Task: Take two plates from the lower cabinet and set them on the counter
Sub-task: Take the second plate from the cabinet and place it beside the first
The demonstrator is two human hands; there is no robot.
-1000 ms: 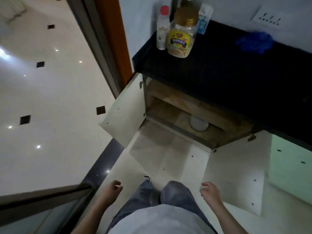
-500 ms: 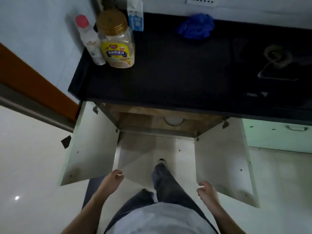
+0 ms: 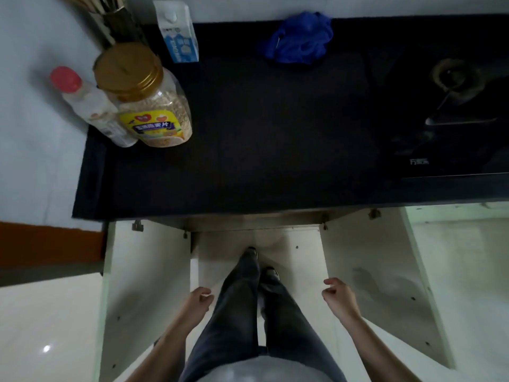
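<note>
The fingers (image 3: 205, 293) of the left hand (image 3: 196, 301) are being kept loosely curled inward, with nothing held between them. The fingers (image 3: 329, 285) of the right hand (image 3: 339, 297) are likewise being kept half curled and empty. Both hands are being held low at either side of the person's 2 dark-trousered legs (image 3: 248, 307), well apart from each other.

Just outward of the left fingers, the white left cabinet door (image 3: 143, 285) is being seen swung fully open; just outward of the right fingers, the white right cabinet door (image 3: 371, 277) is standing open too. Ahead of the fingers, between the 2 doors, the lower cabinet opening (image 3: 256, 220) is being hidden under the counter's front edge, so whether the plates are lying inside cannot be told.

Further ahead of the fingers, the black stone counter (image 3: 261, 133) is being shown from above. Ahead and to the left of the left fingers, a clear plastic jar with a gold lid (image 3: 146, 97) is standing on it, touching a small white bottle with a red cap (image 3: 88, 106). Beyond these, a blue-and-white carton (image 3: 179, 34) is standing upright. Beyond the right fingers a crumpled blue cloth (image 3: 297, 37) is lying, and a black glass hob (image 3: 451, 106) is being seen to the far right.
</note>
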